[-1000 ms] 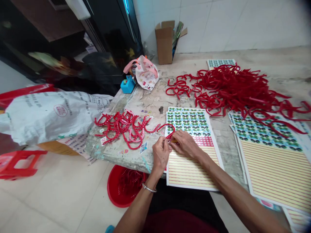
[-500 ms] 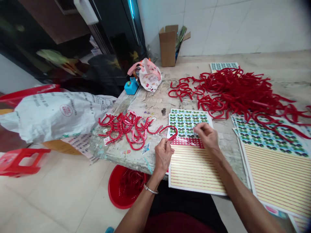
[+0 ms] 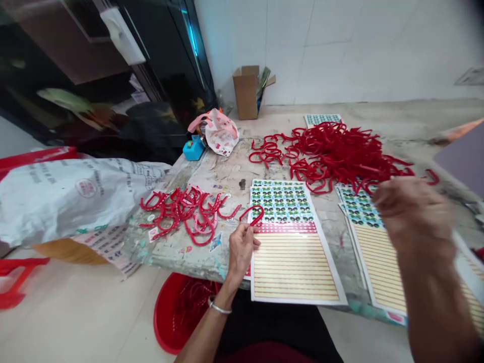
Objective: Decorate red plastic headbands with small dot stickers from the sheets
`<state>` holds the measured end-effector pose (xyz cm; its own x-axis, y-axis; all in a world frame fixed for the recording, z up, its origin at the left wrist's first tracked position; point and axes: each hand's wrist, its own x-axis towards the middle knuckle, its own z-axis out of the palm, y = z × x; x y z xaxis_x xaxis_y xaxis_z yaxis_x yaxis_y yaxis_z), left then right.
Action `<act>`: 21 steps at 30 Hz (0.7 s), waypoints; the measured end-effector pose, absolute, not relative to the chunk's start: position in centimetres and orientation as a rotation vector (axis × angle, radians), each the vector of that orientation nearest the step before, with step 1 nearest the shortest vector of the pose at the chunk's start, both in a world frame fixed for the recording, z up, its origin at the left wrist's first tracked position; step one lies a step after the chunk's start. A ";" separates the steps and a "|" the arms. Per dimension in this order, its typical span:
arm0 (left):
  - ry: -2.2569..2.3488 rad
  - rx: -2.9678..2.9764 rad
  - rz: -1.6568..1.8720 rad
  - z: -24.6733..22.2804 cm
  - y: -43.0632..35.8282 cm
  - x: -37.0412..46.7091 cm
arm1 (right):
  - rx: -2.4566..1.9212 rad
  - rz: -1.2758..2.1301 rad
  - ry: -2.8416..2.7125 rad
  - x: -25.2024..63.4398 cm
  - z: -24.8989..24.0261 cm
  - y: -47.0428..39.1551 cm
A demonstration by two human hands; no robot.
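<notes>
My left hand (image 3: 242,247) pinches one end of a thin red curved strip (image 3: 260,214), whose hooked part lies over the left edge of a sticker sheet (image 3: 293,267). That sheet has green and black pictures at the top, a red dotted band across the middle and yellow striped rows below. My right hand (image 3: 416,217) is lifted over a second stack of similar sheets (image 3: 378,252) and is smeared by motion, so its fingers and anything in them cannot be made out. Left of my left hand lies a small pile of red curved strips (image 3: 189,212), some with white marks.
A large heap of red strips (image 3: 340,151) covers the table's back right. A blue tape dispenser (image 3: 193,148), a patterned bag (image 3: 221,133) and a cardboard box (image 3: 246,96) stand behind. Below the table is a red basin (image 3: 166,312); a white sack (image 3: 83,186) lies at left.
My right hand has moved from above the middle sheet far to the right, over the other sheets. My left hand still holds the red strip. The view has turned slightly right.
</notes>
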<state>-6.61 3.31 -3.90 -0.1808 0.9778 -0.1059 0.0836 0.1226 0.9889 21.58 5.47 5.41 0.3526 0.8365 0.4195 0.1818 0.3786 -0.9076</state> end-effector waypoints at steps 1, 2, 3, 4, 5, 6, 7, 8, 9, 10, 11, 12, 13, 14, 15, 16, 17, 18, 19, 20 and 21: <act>1.430 1.099 1.206 -2.9 3.2 -6.5 | -1.131 0.642 -1.184 19.6 5.4 5.5; 1.394 1.094 1.217 -1.8 3.1 -6.3 | -1.132 0.710 -1.267 17.7 5.6 5.6; 1.326 1.081 1.230 -0.5 3.0 -6.1 | -1.139 0.789 -1.380 15.9 5.7 5.6; 1.261 1.071 1.249 0.7 2.8 -5.9 | -1.140 0.829 -1.496 14.3 5.9 5.5; 1.195 1.065 1.264 2.0 2.7 -5.6 | -1.141 0.832 -1.607 12.9 6.1 5.4; 1.131 1.062 1.269 3.1 2.6 -5.4 | -1.142 0.814 -1.706 11.9 6.3 5.2; 1.081 1.052 1.278 4.0 2.5 -5.2 | -1.139 0.767 -1.788 11.2 6.4 5.0; 1.042 1.040 1.287 4.7 2.3 -5.0 | -1.135 0.693 -1.856 10.7 6.6 4.8; 1.015 1.023 1.296 5.2 2.3 -4.8 | -1.129 0.601 -1.912 10.4 6.7 4.6; 1.001 1.003 1.308 5.4 2.2 -4.7 | -1.120 0.502 -1.959 10.2 6.8 4.4; 0.994 0.984 1.319 5.5 2.1 -4.6 | -1.110 0.403 -2.002 10.2 6.8 4.3; 0.994 0.968 1.330 5.5 2.0 -4.5 | -1.105 0.308 -2.047 10.1 6.9 4.2; 0.999 0.958 1.342 5.4 2.0 -4.4 | -1.108 0.217 -2.088 10.1 6.9 4.0; 1.007 0.955 1.350 5.2 1.9 -4.4 | -1.122 0.134 -2.126 10.0 6.9 3.9; 1.018 0.960 1.356 5.0 1.9 -4.4 | -1.149 0.055 -2.155 10.0 6.9 3.9; 1.032 0.971 1.361 4.9 1.9 -4.4 | -1.187 -0.024 -2.171 9.9 6.9 3.9; 1.049 0.982 1.366 4.7 1.8 -4.4 | -1.231 -0.095 -2.174 9.9 6.8 3.9; 1.066 0.991 1.366 4.6 1.8 -4.4 | -1.279 -0.151 -2.158 9.8 6.8 3.9; 1.080 0.995 1.364 4.4 1.8 -4.5 | -1.327 -0.184 -2.127 9.9 6.6 3.9; 1.090 0.993 1.360 4.2 1.7 -4.5 | -1.368 -0.187 -2.087 10.0 6.4 3.9; 1.097 0.986 1.359 4.1 1.7 -4.6 | -1.399 -0.166 -2.039 10.2 6.1 3.8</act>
